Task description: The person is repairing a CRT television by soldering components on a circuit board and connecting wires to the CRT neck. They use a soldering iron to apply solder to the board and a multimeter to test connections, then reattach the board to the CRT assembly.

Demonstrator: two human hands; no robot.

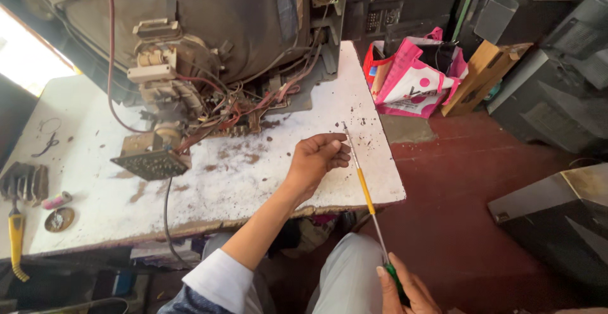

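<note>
My left hand (315,157) reaches over the right part of a worn white table (95,181), fingers curled around the thin metal shaft of a long screwdriver (365,190) near its tip. The shaft has a yellow sleeve partway down and a green handle at the bottom. My right hand (405,288) grips that green handle at the lower edge of the view, above my lap. The screwdriver runs diagonally from the table's right side down past its front edge.
An opened tube television (190,29) with bare wires and a hanging circuit board (152,162) fills the table's back. A yellow-handled tool (16,238), a round tin (58,219) lie at left. A pink bag (411,76), a cardboard box (484,73) and dark casings (557,219) stand on the red floor.
</note>
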